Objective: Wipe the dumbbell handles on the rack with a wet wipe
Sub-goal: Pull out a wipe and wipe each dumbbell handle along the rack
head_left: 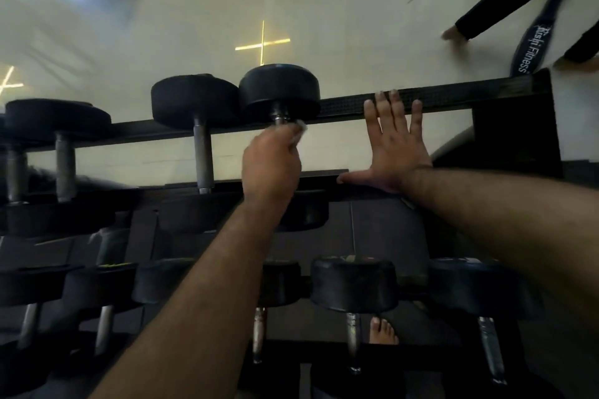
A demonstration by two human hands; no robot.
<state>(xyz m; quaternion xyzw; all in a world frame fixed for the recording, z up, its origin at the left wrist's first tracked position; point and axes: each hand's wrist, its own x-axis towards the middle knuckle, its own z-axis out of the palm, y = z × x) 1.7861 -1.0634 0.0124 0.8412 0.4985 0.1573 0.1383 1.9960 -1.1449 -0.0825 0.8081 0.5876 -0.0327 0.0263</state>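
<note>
Far to the left of both hands, two dumbbells (61,139) lie across the top tier of the rack (431,100), their black heads on the far rail and their grey metal handles running back toward the near rail. Just left of the left hand lies another dumbbell (201,126), its knurled grey handle bare and its round black head touching the head of the next one. The left hand (271,165) reaches up from the lower middle of the view on a bare forearm, its back to the camera, fingers curled round the handle of the rightmost dumbbell (280,91) on that tier, close under its far head. A wet wipe (298,133), pale and crumpled, shows only as a small edge beyond the knuckles, pinched between the fingers and the handle; most of it is hidden by the hand. A short stretch of shiny handle is visible between the fist and the black head; the rest is covered. Just to the right, the right hand (393,142) lies flat and wide open, fingers spread with their tips on the far rail, thumb stretched out along the near rail, holding nothing. Below both forearms, the lower tier carries a row of dumbbells (355,285) with black heads and shiny handles. Beneath the right forearm a bare foot (384,330) shows on the dark floor. Beyond the right hand, a black belt (534,42) with white lettering lies on the pale floor.
</note>
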